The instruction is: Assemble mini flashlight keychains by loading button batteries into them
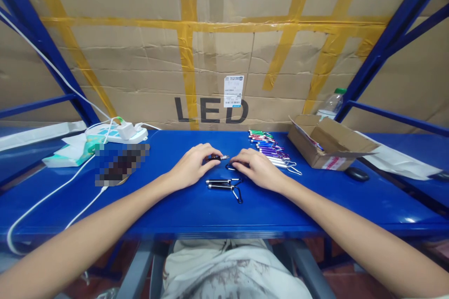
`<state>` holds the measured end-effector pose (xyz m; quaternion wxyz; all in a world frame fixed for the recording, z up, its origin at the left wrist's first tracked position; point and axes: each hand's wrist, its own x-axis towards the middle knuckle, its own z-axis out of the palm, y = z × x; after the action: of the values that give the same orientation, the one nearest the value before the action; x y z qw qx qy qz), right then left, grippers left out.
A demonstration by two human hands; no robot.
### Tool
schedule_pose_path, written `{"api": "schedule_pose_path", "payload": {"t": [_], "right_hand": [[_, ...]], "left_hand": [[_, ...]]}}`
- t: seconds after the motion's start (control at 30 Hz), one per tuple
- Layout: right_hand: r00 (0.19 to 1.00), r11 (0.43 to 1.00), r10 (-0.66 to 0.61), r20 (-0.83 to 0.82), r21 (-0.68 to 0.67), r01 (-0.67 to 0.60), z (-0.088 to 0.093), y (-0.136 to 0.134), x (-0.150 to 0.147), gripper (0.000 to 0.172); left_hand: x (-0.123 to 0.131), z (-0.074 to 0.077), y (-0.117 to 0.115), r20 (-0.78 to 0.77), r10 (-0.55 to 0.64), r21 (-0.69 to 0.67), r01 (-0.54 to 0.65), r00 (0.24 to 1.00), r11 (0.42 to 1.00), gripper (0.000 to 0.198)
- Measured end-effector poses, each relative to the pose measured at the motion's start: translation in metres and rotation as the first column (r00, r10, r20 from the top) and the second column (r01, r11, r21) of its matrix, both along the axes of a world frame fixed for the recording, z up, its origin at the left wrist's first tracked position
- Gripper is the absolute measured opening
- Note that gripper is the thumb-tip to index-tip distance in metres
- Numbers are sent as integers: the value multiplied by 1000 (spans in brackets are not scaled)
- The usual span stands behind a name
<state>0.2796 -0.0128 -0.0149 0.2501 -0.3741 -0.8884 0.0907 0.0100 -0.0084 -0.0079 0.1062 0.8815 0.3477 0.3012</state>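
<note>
Between the thumb and fingers of my left hand (196, 163) is a short black pen-like piece (214, 158) with a silvery tip pointing right. My right hand (257, 168) is just to its right, fingers bent down over a dark looped piece (229, 166), mostly covered by the fingertips. A small gap separates the two hands. Nearer the front edge lie two black pen-shaped lights (220, 187) with silver ends and black carabiner clips. Beyond my right hand, a row of similar lights (268, 145) in green, red, blue, purple and silver lies on the blue table (175, 215).
An open cardboard box (324, 149) stands at the right, a black mouse (357, 174) beside it and a bottle (331, 103) behind. At the left are a tissue pack (66, 156), a power strip (129, 135), white cables and a pixelated dark object (122, 166).
</note>
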Motion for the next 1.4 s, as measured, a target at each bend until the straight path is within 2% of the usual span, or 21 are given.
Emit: {"api": "schedule_pose_path", "payload": {"t": [0.07,0.17,0.3,0.57,0.73,0.83,0.97,1.1,1.4], "right_hand": [[994,999,-16,-111,-42,12,3,-3,-3,25],[960,976,-4,-279,-210,-57,6,-8,-7,32],[921,925,-33,-387,-360,-118,6,-10,-12,34],[904,897,-17,-427,-406,-175,8,-8,-14,32],[893,901,0,-450,-387,-195,10,-10,-13,29],[916,942,21,-400,-299,-152,10,-10,-12,28],[974,994,-29,-226,-113,3,6,-7,-10,28],[994,991,-94,-58,-104,87,1,-2,-7,25],[992,993,-59,107,-92,69,-2,2,-9,26]], "left_hand": [[1,1,-2,-7,-21,0,21,1000,1000,23],[3,2,-6,-17,-55,19,55,998,998,22],[6,3,-9,-16,-52,48,52,999,997,22],[7,4,-9,26,-58,37,57,998,998,25],[9,5,-11,129,-53,-123,69,990,990,31],[10,4,-10,140,-15,-253,51,990,966,39],[9,1,-6,137,12,-291,29,991,956,33],[6,-2,-1,85,27,-234,-6,996,972,29],[-2,-5,3,-149,77,-57,-86,986,995,28]]}}
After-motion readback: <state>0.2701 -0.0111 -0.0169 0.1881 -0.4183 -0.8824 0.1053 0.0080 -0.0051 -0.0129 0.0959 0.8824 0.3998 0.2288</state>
